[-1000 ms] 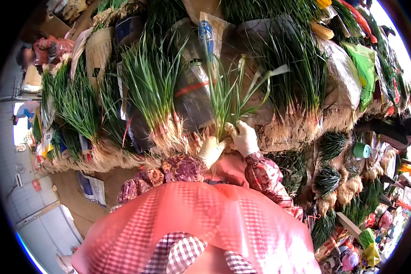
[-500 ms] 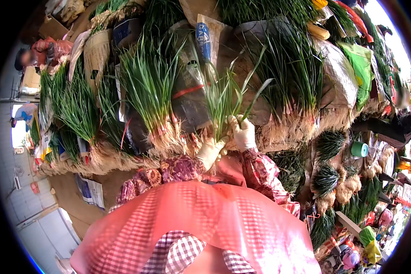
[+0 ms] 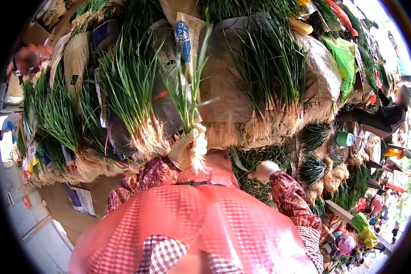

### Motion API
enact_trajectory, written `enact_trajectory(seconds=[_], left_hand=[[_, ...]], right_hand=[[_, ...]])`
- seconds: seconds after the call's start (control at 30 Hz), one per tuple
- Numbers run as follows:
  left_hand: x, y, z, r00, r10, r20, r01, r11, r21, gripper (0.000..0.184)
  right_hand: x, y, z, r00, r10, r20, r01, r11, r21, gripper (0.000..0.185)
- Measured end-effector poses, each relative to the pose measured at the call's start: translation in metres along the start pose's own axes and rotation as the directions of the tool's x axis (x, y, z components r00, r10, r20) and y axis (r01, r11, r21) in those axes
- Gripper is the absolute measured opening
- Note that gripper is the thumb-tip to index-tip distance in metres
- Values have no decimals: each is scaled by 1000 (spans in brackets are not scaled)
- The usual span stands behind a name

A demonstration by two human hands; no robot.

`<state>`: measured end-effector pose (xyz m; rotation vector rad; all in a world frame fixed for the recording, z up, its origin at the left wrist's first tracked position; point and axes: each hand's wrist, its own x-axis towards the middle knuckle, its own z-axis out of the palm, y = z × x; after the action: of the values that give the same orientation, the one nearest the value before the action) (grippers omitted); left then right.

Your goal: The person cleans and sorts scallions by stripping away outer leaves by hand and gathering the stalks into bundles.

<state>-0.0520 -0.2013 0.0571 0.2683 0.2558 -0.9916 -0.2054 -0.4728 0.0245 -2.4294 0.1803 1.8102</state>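
Note:
My left hand (image 3: 187, 145), in a pale glove, is wrapped around a small bunch of scallions (image 3: 185, 98). Their green leaves point up and away from me, and the pale roots hang below the fist. Off to the right, over a heap of loose green leaves (image 3: 255, 186), is my gloved right hand (image 3: 265, 171). Its fingers are closed, and a pale, curved scallion leaf (image 3: 238, 162) runs to the fingertips. A larger bunch of scallions (image 3: 134, 91) with bushy roots lies left of my left hand.
More scallions (image 3: 278, 77) lie on the sacking ahead, roots towards me. A paper sack piece (image 3: 187, 39) lies among them. Tied bundles (image 3: 313, 169) and a green tub (image 3: 345, 139) stand to the right. Another person (image 3: 388, 114) is at the far right, and one (image 3: 29, 57) at far left.
My right hand has left the bunch and moved right and down, over the leaf heap. My left hand keeps its hold; the bunch's roots now show below it. The view has shifted slightly.

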Motion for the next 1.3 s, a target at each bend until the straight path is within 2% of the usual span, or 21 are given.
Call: enact_trajectory(seconds=[0.07,0.1,0.13,0.2,0.27,0.33,0.37,0.4,0.47,0.57,0.7,0.83,0.93,0.97,1.0,1.07,1.17,1.2,1.23,1.27,1.3], left_hand=[[15,5,-9,998,-40,42,36,995,96,17],[24,4,-13,997,-69,29,67,995,73,19],[32,0,-19,995,-95,17,94,994,52,21],[45,-6,-24,988,-154,-8,155,985,70,22],[55,-14,-20,971,-92,-219,138,969,204,23],[58,-21,-11,903,10,-430,155,925,347,29],[59,-25,-20,915,19,-402,149,912,382,30],[60,-28,-30,927,24,-373,144,898,416,30],[55,-24,-15,905,-92,-415,259,893,367,30],[59,-33,-33,924,-80,-373,249,867,431,21],[61,-44,-53,919,88,-383,184,766,616,21],[56,-40,-40,930,47,-363,206,752,625,20],[51,-33,-40,893,-23,-449,332,708,624,15],[49,-30,-49,900,-91,-426,306,828,470,14],[50,-26,-47,892,-165,-420,319,889,329,16],[42,-22,-42,948,-275,-161,288,955,68,17],[29,-17,-36,963,-254,-86,255,967,-9,22],[28,-15,-36,962,-251,-104,248,968,-43,23],[26,-9,-37,960,-242,-138,251,967,50,25],[20,-3,-22,941,-231,-249,262,960,99,27],[20,-2,-24,955,-241,-172,250,967,38,27]], right_hand=[[53,31,-4,804,155,-575,125,899,419,42],[57,26,-43,608,218,-763,45,951,307,36],[66,22,-80,501,214,-838,147,934,326,37],[105,20,-122,582,260,-770,32,940,341,42],[126,16,-124,464,250,-850,124,931,342,33],[80,-9,-127,763,205,-613,419,564,711,25],[37,-30,-124,840,124,-528,483,274,832,19],[28,-45,-110,780,67,-622,595,230,770,26],[16,-61,-98,888,-92,-450,459,121,880,32],[27,-67,-94,842,118,-526,523,63,850,33],[66,-75,-100,697,119,-707,608,423,671,27],[66,-90,-94,770,154,-619,612,97,785,29],[62,-92,-88,481,155,-863,654,592,471,24],[57,-93,-86,545,194,-816,686,456,567,19],[59,-92,-85,596,337,-728,740,121,662,17],[65,-81,-82,755,469,-459,656,-544,523,14],[44,-38,-63,814,370,-447,567,-340,751,12],[32,-27,-47,914,220,-341,383,-188,905,13],[19,-22,-32,958,46,-284,264,252,931,18],[9,-16,-22,987,-83,-140,160,656,737,23],[7,-11,-22,983,-82,-161,139,912,387,32]])
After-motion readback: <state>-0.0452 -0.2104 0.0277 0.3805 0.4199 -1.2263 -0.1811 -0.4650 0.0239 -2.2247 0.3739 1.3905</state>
